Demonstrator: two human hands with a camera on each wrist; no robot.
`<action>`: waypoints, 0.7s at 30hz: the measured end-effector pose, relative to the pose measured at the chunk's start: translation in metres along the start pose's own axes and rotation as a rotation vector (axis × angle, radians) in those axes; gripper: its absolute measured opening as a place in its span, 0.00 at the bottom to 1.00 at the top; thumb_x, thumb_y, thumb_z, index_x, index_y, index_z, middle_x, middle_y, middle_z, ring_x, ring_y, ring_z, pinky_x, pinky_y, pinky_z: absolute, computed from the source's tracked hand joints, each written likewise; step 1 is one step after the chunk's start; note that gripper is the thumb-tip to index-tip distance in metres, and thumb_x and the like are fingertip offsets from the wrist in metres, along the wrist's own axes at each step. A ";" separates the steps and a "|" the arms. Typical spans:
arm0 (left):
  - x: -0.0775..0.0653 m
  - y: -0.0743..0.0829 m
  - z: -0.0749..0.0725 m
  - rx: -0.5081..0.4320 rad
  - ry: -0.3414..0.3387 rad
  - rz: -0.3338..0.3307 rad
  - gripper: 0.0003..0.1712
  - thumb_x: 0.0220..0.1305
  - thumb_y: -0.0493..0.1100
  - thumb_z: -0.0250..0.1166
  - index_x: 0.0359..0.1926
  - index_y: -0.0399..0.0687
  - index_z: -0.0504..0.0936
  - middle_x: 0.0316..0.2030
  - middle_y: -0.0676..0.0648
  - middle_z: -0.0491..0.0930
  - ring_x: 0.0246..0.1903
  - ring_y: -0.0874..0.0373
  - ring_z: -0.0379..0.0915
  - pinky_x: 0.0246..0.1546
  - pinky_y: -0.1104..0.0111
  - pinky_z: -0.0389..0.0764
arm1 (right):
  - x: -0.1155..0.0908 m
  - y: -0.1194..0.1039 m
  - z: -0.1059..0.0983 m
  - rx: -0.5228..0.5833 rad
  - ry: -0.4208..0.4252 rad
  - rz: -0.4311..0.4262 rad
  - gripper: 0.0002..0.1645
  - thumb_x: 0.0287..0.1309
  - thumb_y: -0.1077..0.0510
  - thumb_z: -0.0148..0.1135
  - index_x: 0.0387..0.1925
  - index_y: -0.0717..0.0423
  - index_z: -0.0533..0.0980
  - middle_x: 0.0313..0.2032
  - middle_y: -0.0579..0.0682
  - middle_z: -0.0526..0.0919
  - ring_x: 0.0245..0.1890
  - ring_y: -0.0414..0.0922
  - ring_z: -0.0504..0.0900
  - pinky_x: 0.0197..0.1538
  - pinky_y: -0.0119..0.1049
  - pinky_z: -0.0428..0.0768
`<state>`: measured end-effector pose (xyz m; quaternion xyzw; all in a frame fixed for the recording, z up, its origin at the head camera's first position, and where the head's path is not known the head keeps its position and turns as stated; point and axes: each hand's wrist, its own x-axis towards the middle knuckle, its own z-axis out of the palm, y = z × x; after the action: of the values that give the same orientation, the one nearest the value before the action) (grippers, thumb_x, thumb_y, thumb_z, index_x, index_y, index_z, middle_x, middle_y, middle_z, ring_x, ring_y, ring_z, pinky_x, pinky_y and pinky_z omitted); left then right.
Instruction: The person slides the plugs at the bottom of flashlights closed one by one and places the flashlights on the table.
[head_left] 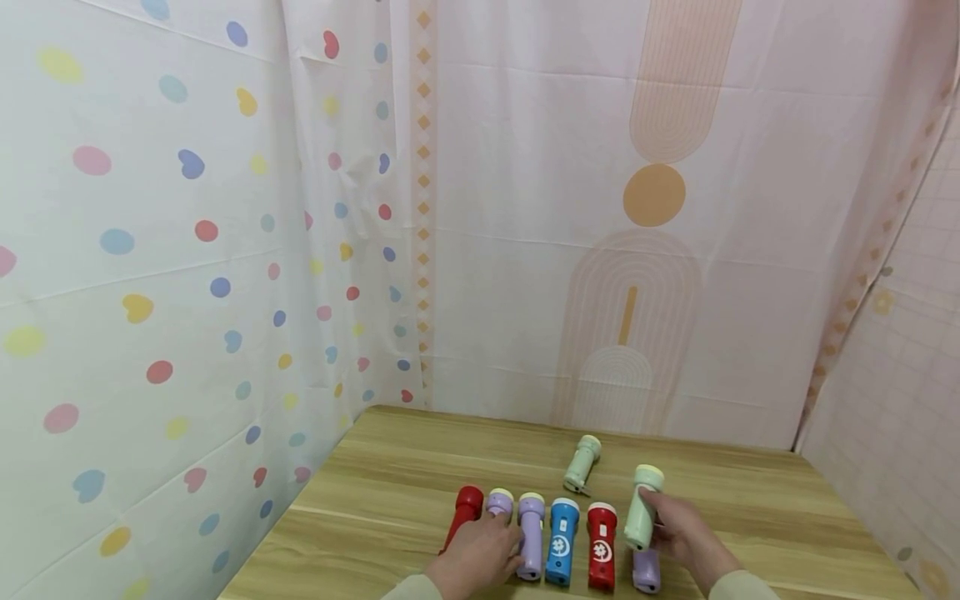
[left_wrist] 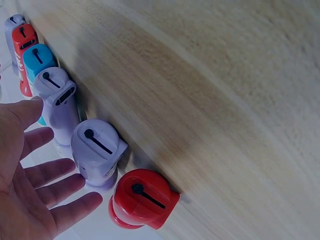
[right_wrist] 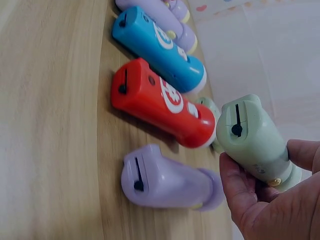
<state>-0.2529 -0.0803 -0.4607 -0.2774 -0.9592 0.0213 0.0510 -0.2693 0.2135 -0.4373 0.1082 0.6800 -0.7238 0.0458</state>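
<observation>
My right hand [head_left: 684, 537] grips a pale green flashlight [head_left: 641, 518], thumb on one side and fingers on the other. It is held up over a purple flashlight [head_left: 647, 573] at the right end of a row, covering part of it. My left hand [head_left: 480, 557] is at the row's left end, its fingers spread beside a purple flashlight [left_wrist: 97, 150] and a red flashlight [left_wrist: 145, 197]. Whether those fingers touch them I cannot tell. Another purple flashlight [head_left: 532, 537], a blue flashlight [head_left: 562, 542] and a red flashlight [head_left: 602, 546] lie between the hands.
A second green flashlight [head_left: 582, 463] lies farther back, behind the row, with a small strap at its end. The wooden table [head_left: 420, 442] meets a patterned curtain [head_left: 510, 292] at the back. A dotted curtain [head_left: 187, 292] hangs along the left side.
</observation>
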 end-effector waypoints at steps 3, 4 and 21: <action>0.000 0.000 0.000 -0.007 -0.010 0.011 0.14 0.63 0.59 0.67 0.40 0.58 0.82 0.32 0.55 0.74 0.30 0.62 0.66 0.29 0.68 0.77 | -0.001 -0.004 -0.004 0.001 0.016 0.005 0.26 0.70 0.55 0.53 0.48 0.80 0.65 0.26 0.51 0.81 0.27 0.45 0.83 0.36 0.41 0.83; 0.000 -0.001 0.000 -0.004 -0.009 0.014 0.14 0.63 0.59 0.67 0.40 0.58 0.82 0.32 0.55 0.74 0.30 0.62 0.66 0.29 0.68 0.77 | -0.001 -0.005 -0.006 -0.001 0.015 0.006 0.26 0.70 0.55 0.53 0.48 0.80 0.65 0.26 0.51 0.81 0.27 0.45 0.83 0.36 0.41 0.83; 0.002 0.000 0.003 -0.014 -0.033 0.015 0.16 0.63 0.60 0.67 0.46 0.60 0.83 0.35 0.55 0.75 0.33 0.62 0.67 0.33 0.66 0.80 | 0.004 -0.005 -0.045 -0.129 0.067 0.006 0.30 0.68 0.54 0.52 0.50 0.83 0.61 0.27 0.55 0.78 0.26 0.44 0.81 0.35 0.41 0.84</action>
<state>-0.2545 -0.0792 -0.4631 -0.2847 -0.9578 0.0196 0.0331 -0.2701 0.2586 -0.4357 0.1316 0.7261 -0.6741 0.0321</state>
